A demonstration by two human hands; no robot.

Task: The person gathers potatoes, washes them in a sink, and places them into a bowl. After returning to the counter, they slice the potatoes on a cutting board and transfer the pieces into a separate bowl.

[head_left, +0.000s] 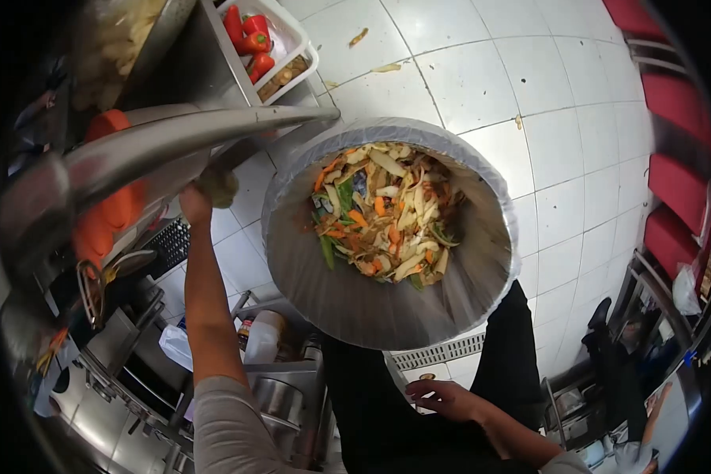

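In front of my legs stands a round bin (482, 296) lined with a clear plastic bag. Vegetable peelings (387, 213), pale, orange and green, lie deep inside it. Left of the bin, under a curved metal rim, my left hand (195, 203) is closed at a blurred brownish-green lump (218, 187); its exact kind does not show. The fingers are partly hidden. My right hand (444, 400) hangs low before my legs, below the bin, fingers loosely bent and apart, with nothing visible in it.
A white basket (304, 55) holds red peppers (249, 38) at the upper left. Peel scraps (386, 68) lie on the tiled floor. Red chairs (675, 183) line the right side. A metal shelf with a plastic jug (265, 336) stands below left. Another person's legs (608, 355) show at right.
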